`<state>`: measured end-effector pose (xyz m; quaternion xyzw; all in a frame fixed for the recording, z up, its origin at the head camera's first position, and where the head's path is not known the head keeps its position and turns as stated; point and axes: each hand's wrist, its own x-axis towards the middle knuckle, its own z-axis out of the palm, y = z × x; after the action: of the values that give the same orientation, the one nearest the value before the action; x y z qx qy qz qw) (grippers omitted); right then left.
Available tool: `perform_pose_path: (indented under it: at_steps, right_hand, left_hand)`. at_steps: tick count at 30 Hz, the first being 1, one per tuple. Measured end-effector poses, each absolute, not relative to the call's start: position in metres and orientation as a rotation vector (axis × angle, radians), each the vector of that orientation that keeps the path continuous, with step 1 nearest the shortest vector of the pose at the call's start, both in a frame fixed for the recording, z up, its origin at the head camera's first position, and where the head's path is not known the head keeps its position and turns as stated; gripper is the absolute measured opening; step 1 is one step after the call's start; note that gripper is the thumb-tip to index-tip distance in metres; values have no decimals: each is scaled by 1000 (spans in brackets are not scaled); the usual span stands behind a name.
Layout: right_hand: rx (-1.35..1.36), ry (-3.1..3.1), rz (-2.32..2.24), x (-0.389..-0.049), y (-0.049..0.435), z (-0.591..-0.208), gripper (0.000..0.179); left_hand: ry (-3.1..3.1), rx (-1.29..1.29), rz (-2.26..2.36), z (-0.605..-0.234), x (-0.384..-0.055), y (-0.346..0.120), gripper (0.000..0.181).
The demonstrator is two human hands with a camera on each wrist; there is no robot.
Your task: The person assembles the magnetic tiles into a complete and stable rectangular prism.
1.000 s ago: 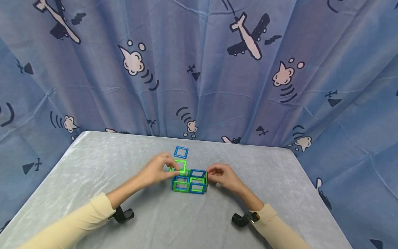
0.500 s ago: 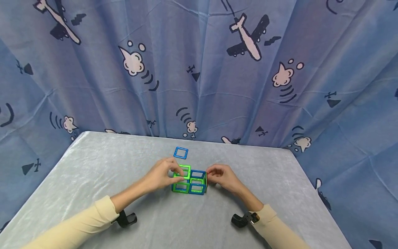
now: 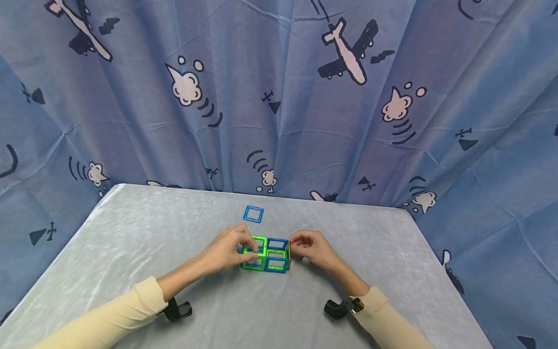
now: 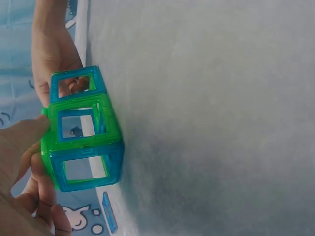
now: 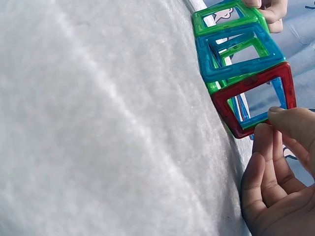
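A two-cube box of blue and green magnetic tiles (image 4: 88, 143) stands on the table between the hands. My left hand (image 3: 231, 247) pinches a green square tile (image 3: 262, 237) lying on top of the box's left cube. In the left wrist view, the thumb (image 4: 35, 132) presses that tile's edge, with the fingers at its other side. At the right end of the box, my right hand (image 3: 315, 248) pinches a red square tile (image 5: 252, 79) at its lower corner between thumb and fingers. This red tile stands upright against the box's end.
One loose blue square tile (image 3: 255, 207) lies flat behind the box. The pale cloth-covered table (image 3: 357, 232) ends at a patterned blue curtain (image 3: 301, 160). Each wrist carries a black camera (image 3: 176, 310).
My left hand has brought the green tile down and toward me, from a tilt above the left cube to flat over its top. The right hand has stayed in place.
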<state>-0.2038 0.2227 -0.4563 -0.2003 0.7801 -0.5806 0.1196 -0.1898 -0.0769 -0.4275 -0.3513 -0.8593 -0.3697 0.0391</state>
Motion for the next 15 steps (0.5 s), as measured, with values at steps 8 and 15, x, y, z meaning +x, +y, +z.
perform_pose_path:
  at_steps: [8, 15]
  right_hand:
    - [-579, 2278, -1701, -204, 223, -455, 15]
    - [-579, 2280, -1698, -204, 223, -455, 15]
  left_hand:
    - [-2625, -1064, -1165, -428, -189, -77, 13]
    - [-2626, -1053, -1207, -430, -190, -78, 20]
